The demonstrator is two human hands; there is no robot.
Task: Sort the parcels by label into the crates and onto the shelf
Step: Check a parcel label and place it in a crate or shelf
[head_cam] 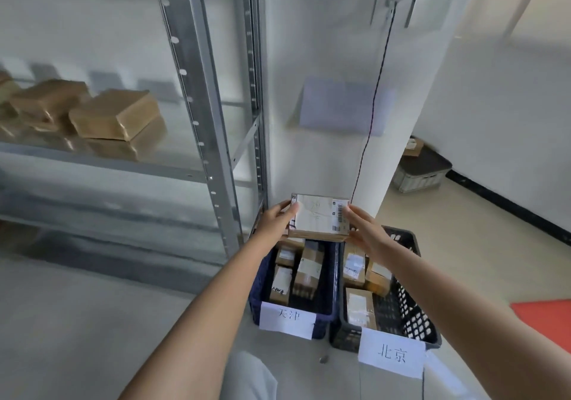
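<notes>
- Left hand (276, 219) and right hand (363, 228) are gripping a parcel (318, 217) by its short ends, fingers curled round the edges, label facing up.
- Parcel is hovering above the blue crate (262, 279), at its far end.
- Black crate (408, 304) is sitting just right of the blue crate; both are holding parcels.
- Shelf (197, 91) is standing left of the blue crate.
</notes>
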